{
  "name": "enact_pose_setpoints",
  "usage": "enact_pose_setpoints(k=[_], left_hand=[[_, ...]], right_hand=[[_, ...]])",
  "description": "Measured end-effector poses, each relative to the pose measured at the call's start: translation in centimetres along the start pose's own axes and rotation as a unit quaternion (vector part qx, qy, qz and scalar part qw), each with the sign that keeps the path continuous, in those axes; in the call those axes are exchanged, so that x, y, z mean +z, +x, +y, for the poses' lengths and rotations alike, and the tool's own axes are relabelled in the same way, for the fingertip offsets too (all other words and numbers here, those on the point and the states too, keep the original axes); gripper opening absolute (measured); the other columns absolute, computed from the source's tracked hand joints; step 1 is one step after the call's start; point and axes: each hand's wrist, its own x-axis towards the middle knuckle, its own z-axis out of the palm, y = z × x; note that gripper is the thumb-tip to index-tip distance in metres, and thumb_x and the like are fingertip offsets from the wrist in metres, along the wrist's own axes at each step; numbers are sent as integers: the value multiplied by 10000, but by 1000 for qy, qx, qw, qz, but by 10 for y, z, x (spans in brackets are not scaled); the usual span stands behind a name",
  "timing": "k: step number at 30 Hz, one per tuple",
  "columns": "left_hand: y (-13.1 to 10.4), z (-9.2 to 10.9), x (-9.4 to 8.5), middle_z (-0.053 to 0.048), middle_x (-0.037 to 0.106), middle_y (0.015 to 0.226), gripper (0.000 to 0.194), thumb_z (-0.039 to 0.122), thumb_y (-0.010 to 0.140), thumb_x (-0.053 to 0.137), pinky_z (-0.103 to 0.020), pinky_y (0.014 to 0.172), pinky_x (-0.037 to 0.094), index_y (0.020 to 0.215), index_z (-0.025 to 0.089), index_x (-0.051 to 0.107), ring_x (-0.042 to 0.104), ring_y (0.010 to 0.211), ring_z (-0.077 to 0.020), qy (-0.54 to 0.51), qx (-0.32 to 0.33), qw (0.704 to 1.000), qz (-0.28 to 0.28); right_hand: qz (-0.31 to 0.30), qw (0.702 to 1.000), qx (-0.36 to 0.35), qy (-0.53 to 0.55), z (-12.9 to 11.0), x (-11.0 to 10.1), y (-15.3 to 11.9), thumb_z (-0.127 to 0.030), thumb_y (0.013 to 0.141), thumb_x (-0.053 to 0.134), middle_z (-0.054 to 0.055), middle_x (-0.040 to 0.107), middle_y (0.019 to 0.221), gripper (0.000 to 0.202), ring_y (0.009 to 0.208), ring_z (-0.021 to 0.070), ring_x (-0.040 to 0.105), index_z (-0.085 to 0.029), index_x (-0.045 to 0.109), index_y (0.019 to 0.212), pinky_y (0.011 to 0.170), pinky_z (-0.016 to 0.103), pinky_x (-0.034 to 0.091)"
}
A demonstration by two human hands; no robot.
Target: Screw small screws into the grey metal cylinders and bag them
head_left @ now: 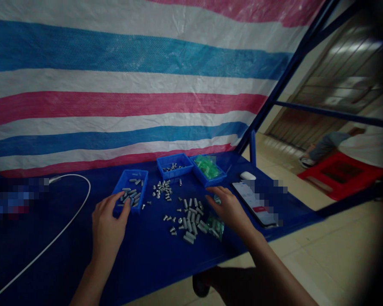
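Observation:
My left hand [110, 221] is at the near edge of a blue bin [141, 199] that holds several grey metal cylinders [134, 195]. Its thumb and fingers are apart, with nothing visible between them. My right hand [228, 208] hovers at the right of the loose cylinders [191, 216], its fingers apart and holding nothing I can see. Below it lies a small clear-green plastic bag [218, 227]. Short screws [162, 188] are heaped between the bins. A second blue bin [175, 172] contains a few screws, and a third bin [214, 180] holds green plastic bags [207, 167].
A phone [253, 204] and a white case [248, 175] lie on the right of the blue table [153, 263]. A white cable [67, 225] curves across the left. Striped sheeting [124, 102] hangs behind. A person's leg [327, 142] shows beside a red stool [341, 174].

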Motion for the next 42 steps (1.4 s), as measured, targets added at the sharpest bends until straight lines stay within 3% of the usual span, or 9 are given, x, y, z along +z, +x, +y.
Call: enact_pose_setpoints(k=[4, 7, 14, 19, 22, 26, 29, 34, 42], left_hand=[[-13, 23, 1, -85, 617, 997, 215, 202, 842, 518, -369, 887, 445, 1027, 189, 626, 582, 964, -226, -81, 50, 995, 3], [-30, 41, 5, -62, 623, 1005, 320, 106, 807, 529, -319, 880, 460, 1088, 228, 623, 603, 947, -198, -135, 134, 980, -59], [-49, 55, 14, -76, 641, 980, 343, 67, 808, 502, -297, 835, 488, 1089, 214, 632, 621, 911, -188, -173, 165, 962, -131], [-43, 59, 11, -64, 643, 931, 258, 131, 840, 494, -288, 798, 480, 1043, 206, 634, 616, 867, -183, -217, 66, 963, -144], [-39, 63, 8, -56, 638, 910, 226, 199, 868, 480, -272, 733, 479, 1036, 204, 631, 605, 778, -162, -257, -15, 951, -169], [-36, 65, 11, -61, 651, 960, 256, 308, 870, 495, -267, 692, 473, 1063, 208, 630, 608, 777, -170, -328, -124, 914, -205], [-34, 64, 14, -62, 665, 928, 258, 354, 861, 510, -267, 690, 470, 1005, 186, 642, 609, 795, -182, -370, -178, 887, -211], [-28, 60, 11, -24, 643, 733, 228, 358, 824, 561, -230, 583, 465, 916, 165, 641, 593, 648, -151, -415, -250, 862, -150], [-20, 56, 4, 10, 587, 613, 182, 344, 794, 585, -218, 530, 463, 833, 173, 634, 557, 549, -130, -409, -272, 867, -83]], right_hand=[[-40, 996, 52, -59, 31, -4, -15, -296, 814, 547, 125, 662, 956, 291, 886, 271, 622, -151, 628, 1053, 805, 398, 474], [-80, 992, 62, -78, 46, -2, -23, -316, 815, 543, 142, 661, 985, 317, 910, 281, 628, -136, 620, 1065, 824, 397, 471], [-85, 989, 62, -101, 47, -3, -17, -195, 855, 426, 149, 684, 953, 276, 882, 275, 657, -120, 617, 1040, 779, 372, 489], [33, 994, 71, -82, 10, -15, -8, -251, 878, 410, 142, 691, 955, 294, 850, 294, 660, -159, 609, 1075, 725, 383, 492], [67, 993, 47, 86, -32, -13, -3, -302, 879, 459, 107, 683, 1002, 278, 909, 262, 646, -185, 603, 1087, 784, 357, 490], [-3, 914, 94, 395, -90, 7, 1, -381, 859, 511, 47, 690, 883, 258, 759, 202, 654, -193, 617, 1001, 669, 300, 530], [-33, 847, 126, 515, -120, 25, 3, -404, 832, 549, 30, 670, 832, 252, 699, 173, 633, -186, 608, 943, 642, 285, 535], [-54, 810, 134, 569, -140, 41, 11, -390, 819, 570, 5, 631, 792, 217, 676, 146, 595, -193, 586, 908, 645, 265, 514], [-37, 835, 124, 536, -152, 48, 20, -330, 816, 537, -22, 545, 679, 156, 639, 129, 506, -186, 564, 763, 626, 234, 436]])
